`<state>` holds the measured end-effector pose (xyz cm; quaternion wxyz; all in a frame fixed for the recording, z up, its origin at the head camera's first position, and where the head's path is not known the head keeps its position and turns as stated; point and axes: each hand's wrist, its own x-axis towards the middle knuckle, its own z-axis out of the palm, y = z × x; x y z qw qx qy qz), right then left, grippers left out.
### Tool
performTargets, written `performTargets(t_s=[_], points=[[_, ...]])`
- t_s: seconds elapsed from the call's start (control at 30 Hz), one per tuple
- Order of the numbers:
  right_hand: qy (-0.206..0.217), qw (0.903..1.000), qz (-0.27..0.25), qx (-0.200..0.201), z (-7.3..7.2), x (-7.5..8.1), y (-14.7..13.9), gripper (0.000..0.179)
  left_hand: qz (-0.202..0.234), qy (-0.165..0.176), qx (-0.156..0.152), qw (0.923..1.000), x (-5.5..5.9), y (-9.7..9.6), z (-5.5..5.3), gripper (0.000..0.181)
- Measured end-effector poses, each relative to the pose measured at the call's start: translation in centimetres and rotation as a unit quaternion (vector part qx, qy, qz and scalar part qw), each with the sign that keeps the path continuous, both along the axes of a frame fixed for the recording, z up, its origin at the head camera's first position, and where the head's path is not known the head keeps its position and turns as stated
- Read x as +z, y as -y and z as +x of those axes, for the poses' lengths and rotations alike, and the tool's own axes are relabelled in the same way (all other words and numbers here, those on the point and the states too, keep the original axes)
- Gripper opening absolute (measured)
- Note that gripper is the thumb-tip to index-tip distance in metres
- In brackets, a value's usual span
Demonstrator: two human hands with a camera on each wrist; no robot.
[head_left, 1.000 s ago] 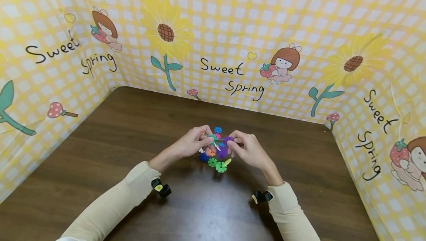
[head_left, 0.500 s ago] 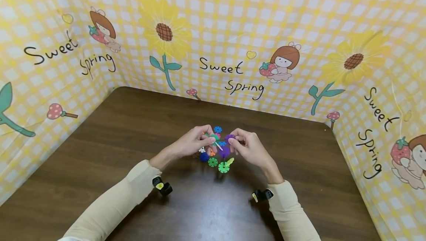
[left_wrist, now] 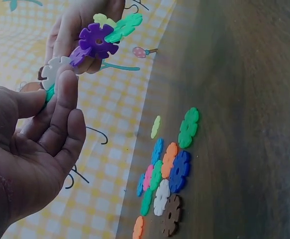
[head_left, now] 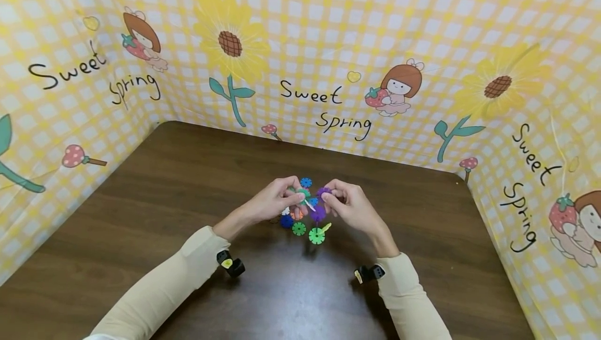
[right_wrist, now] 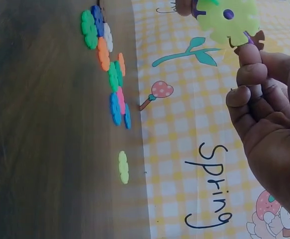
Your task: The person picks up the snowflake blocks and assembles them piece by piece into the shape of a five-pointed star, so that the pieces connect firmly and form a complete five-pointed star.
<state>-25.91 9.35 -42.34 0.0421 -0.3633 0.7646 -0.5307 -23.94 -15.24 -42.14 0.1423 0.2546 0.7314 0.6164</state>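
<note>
Over the table, my left hand (head_left: 277, 197) pinches a green notched flower disc (head_left: 304, 193) between thumb and fingers; a white disc (left_wrist: 56, 71) is slotted to it. My right hand (head_left: 351, 205) pinches a purple flower disc (head_left: 324, 193). Below that hang a second purple disc (head_left: 318, 213), a light green disc (head_left: 316, 235) and a yellow one (head_left: 327, 228), joined as a chain. The left wrist view shows the white disc overlapping the purple pieces. A brown edge (right_wrist: 257, 39) shows by the right fingertips in the right wrist view, partly hidden behind the yellow disc.
Loose flower discs lie on the dark wooden table (head_left: 211, 162) beneath the hands: a dark blue one (left_wrist: 179, 171), a green one (left_wrist: 188, 127), a brown one (left_wrist: 172, 215), orange, white, pink and others. A yellow checked cloth (head_left: 300, 58) walls the table's back and sides.
The purple and light green chain has swung slightly right with my right hand, and the gap between the hands has widened a little. My left hand has hardly moved.
</note>
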Motion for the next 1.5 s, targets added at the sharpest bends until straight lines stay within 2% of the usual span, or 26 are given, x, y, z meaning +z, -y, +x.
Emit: performTargets(t_s=[0.13, 0.5, 0.67, 0.8, 0.87, 0.93, 1.07, 1.17, 1.33, 1.5], points=[[0.005, 1.0, 0.003, 0.005, -0.1, 0.0, -0.2, 0.015, -0.005, -0.006, -0.007, 0.9999, 0.1, 0.0, -0.1, 0.012], [0.016, 0.9996, 0.021, -0.007, -0.3, 0.4, -0.3, 0.02, -0.023, -0.027, 0.0, 0.9994, -0.2, 0.4, -0.4, 0.011], [0.027, 0.9983, 0.028, -0.043, -0.7, 0.5, -1.0, 0.016, -0.063, -0.047, 0.028, 0.9965, -0.5, 1.1, -0.8, 0.014], [0.042, 0.9951, 0.03, -0.085, -0.7, 0.9, -1.5, 0.015, -0.117, -0.059, 0.065, 0.9892, -1.2, 2.1, -1.1, 0.011], [0.046, 0.993, 0.032, -0.104, -0.6, 1.3, -1.8, 0.017, -0.15, -0.072, 0.08, 0.9828, -1.6, 2.6, -1.2, 0.008], [0.047, 0.9904, 0.038, -0.124, -0.6, 1.5, -2.3, 0.017, -0.19, -0.095, 0.091, 0.973, -1.8, 3.0, -1.2, 0.006], [0.05, 0.9807, 0.066, -0.177, -1.9, 0.3, -4.1, 0.018, -0.294, -0.137, 0.109, 0.9397, -2.2, 3.6, -1.2, 0.007], [0.069, 0.9695, 0.102, -0.212, -2.8, -0.6, -5.5, 0.02, -0.35, -0.138, 0.121, 0.9186, -2.7, 3.9, -0.9, 0.011], [0.115, 0.9497, 0.147, -0.251, -3.2, -0.9, -7.2, 0.021, -0.4, -0.124, 0.123, 0.8996, -3.3, 4.3, -0.4, 0.024], [0.134, 0.9328, 0.185, -0.279, -3.6, -1.4, -8.5, 0.023, -0.436, -0.125, 0.116, 0.8836, -3.5, 4.5, 0.0, 0.031]])
